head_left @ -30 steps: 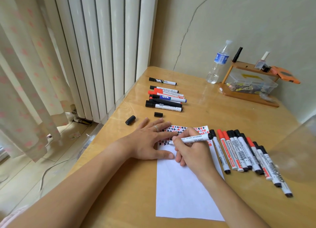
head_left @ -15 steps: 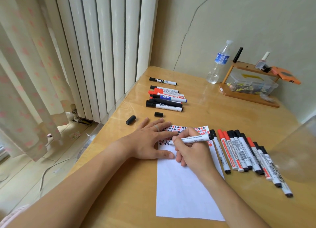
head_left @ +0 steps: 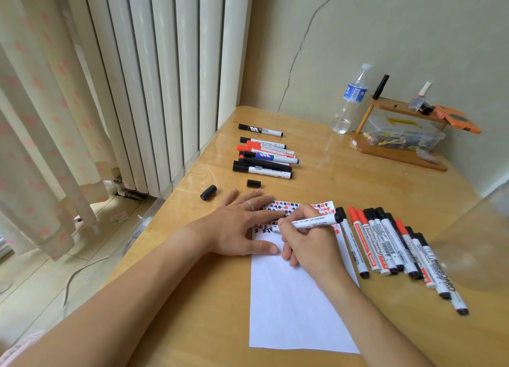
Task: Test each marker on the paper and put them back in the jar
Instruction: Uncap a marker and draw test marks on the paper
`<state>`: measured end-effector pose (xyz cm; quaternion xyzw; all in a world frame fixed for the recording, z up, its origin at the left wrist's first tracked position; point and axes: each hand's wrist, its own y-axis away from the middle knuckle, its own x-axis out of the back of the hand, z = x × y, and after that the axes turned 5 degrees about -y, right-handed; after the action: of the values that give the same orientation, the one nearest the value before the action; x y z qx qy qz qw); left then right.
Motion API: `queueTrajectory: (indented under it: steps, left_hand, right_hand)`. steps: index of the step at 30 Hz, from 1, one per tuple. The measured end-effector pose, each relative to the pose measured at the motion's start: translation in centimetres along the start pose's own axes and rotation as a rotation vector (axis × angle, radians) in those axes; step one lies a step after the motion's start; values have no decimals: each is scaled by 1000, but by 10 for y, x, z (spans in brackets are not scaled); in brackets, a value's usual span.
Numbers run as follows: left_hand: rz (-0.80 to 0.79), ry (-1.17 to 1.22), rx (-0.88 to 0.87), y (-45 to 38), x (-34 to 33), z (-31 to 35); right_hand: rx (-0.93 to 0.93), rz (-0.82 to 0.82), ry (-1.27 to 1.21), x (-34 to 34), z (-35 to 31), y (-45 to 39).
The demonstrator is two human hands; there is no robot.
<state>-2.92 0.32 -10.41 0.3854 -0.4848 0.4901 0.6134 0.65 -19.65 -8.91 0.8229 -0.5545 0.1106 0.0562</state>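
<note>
Right hand (head_left: 311,245) at frame centre, fingers (head_left: 298,211) curled round white marker (head_left: 308,222), tip on paper (head_left: 292,306). Left hand (head_left: 242,226) flat, fingers straight, pressing paper's upper left edge. Red and black marks across paper top. Marker row (head_left: 396,251) right of paper on desk (head_left: 358,182), one reading "WHITEBOARD". Second marker pile (head_left: 264,157) above; two loose black caps (head_left: 208,192) near left hand. Jar blurred at right edge; cannot tell more.

Both hands down, forearms reaching in from below.
Left hand (head_left: 238,227) flat, fingers spread, palm down; right hand (head_left: 308,241) curled in a writing grip, thumb and fingers pinching.
</note>
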Motion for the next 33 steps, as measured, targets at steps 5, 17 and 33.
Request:
queueTrajectory:
  steps: [5, 17, 33]
  left_hand:
    - [10, 6, -5, 0, -2, -1]
    - [133, 74, -6, 1, 3, 0]
    - [518, -128, 244, -23, 5, -9]
  right_hand:
    - [1, -12, 1, -1, 0, 0]
    - [-3, -6, -34, 1, 3, -1]
    - [-15, 34, -87, 1, 3, 0]
